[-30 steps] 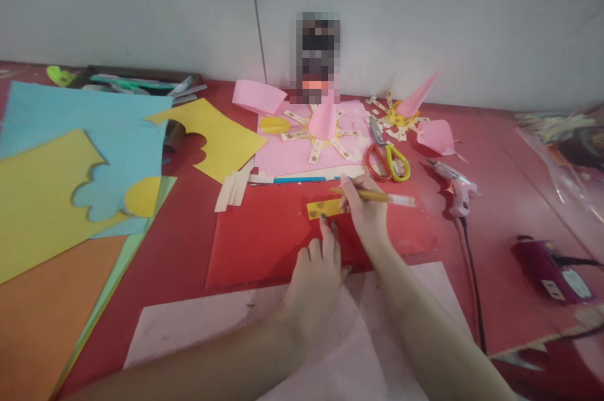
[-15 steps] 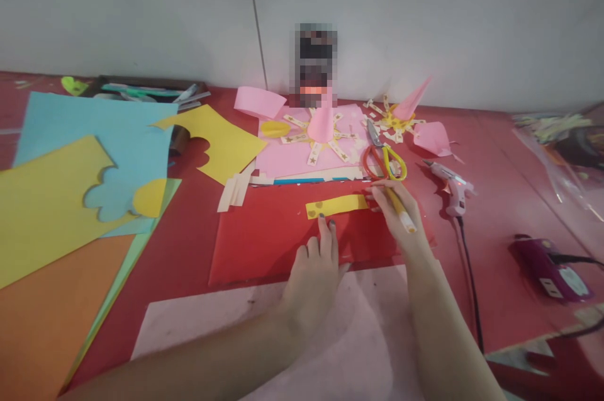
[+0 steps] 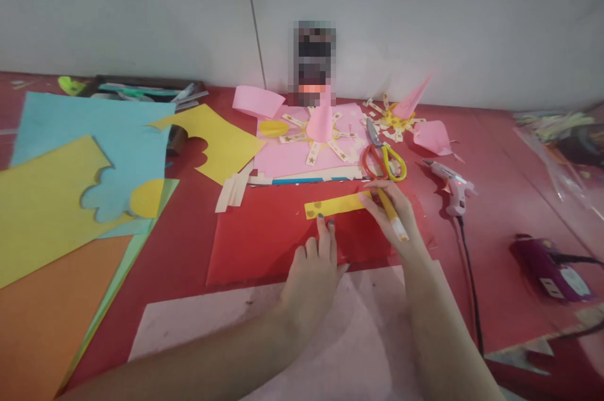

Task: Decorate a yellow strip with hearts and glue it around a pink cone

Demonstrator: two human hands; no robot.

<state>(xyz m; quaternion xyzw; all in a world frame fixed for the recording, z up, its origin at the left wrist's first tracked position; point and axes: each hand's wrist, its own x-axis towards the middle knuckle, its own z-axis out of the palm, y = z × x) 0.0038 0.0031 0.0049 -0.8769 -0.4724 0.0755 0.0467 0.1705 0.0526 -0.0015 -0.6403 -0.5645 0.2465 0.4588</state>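
Observation:
A yellow paper strip with small dark shapes at its left end lies on a red sheet. My left hand rests on the red sheet, fingertips stretched out to the strip's lower left edge. My right hand is closed round a yellow pencil-like tool with a white end and touches the strip's right end.
Red and yellow scissors, a glue gun with its cord, and pink cones lie beyond the strip. Blue, yellow and orange sheets cover the left. A purple device sits at the right. A wall stands behind.
My right hand drew back from over the strip to its right end, turning the tool to point toward me. The left hand stayed put.

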